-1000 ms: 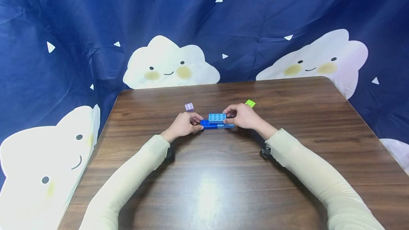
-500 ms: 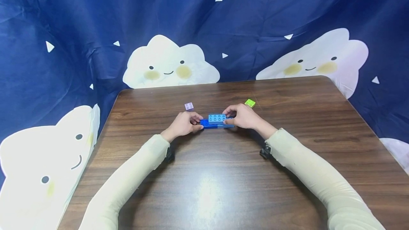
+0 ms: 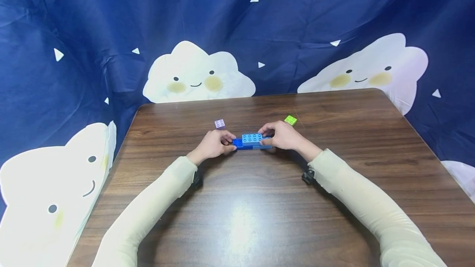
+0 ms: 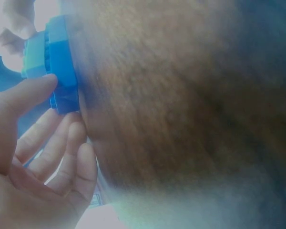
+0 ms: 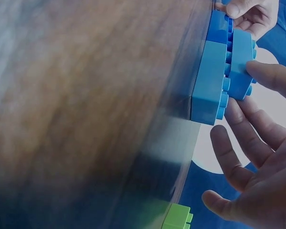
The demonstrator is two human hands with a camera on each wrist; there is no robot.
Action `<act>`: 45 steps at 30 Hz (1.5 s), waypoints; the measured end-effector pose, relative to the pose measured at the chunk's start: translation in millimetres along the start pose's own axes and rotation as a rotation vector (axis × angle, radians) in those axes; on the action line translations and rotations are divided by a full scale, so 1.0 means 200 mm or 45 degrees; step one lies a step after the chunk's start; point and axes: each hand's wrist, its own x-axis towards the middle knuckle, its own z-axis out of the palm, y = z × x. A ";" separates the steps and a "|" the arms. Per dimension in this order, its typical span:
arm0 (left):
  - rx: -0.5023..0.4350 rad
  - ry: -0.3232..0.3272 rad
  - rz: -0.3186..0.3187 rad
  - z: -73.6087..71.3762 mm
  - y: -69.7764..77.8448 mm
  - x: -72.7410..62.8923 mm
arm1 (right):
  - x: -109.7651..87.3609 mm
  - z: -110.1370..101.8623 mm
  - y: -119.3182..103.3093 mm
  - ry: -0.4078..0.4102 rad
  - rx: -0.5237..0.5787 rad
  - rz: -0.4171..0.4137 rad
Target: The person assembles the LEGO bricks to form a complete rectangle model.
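A dark blue building brick [image 3: 243,148] and a light blue brick [image 5: 207,83] lie end to end on the table. My left hand [image 3: 211,144] pinches the dark blue one at its left end, thumb in front and fingers behind. Over the seam of the pair is another light blue brick [image 3: 251,138], gripped at its right end by the thumb and fingers of my right hand [image 3: 283,136]. Studs of the lower bricks show below this upper brick [image 5: 240,64] in the right wrist view; whether it is pressed fully down I cannot tell.
Behind my left hand stands a small lilac brick [image 3: 219,124]. A lime green brick [image 3: 290,120] lies beyond my right hand. The brown wooden table [image 3: 237,201] ends at a blue curtain [image 3: 289,24] with cloud prints.
The upper light blue brick has come down slightly towards the two lower bricks, held in my right hand. My left hand keeps its hold on the dark blue brick.
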 end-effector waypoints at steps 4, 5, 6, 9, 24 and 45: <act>-0.006 0.006 0.008 0.00 0.00 0.00 | 0.00 0.00 0.01 0.000 0.006 -0.013; -0.009 0.007 0.010 0.00 0.00 0.00 | 0.00 0.00 0.01 0.001 0.006 -0.014; -0.012 0.008 0.011 0.00 0.00 0.00 | 0.00 0.00 0.01 0.000 0.008 -0.014; -0.013 0.007 0.008 0.00 -0.01 0.00 | 0.00 0.00 0.01 -0.004 0.024 -0.017; -0.007 0.018 0.011 0.00 -0.02 0.00 | 0.00 0.00 0.00 0.001 0.020 -0.028; 0.039 0.072 0.055 -0.03 0.04 0.02 | 0.00 0.00 0.00 -0.005 0.014 -0.018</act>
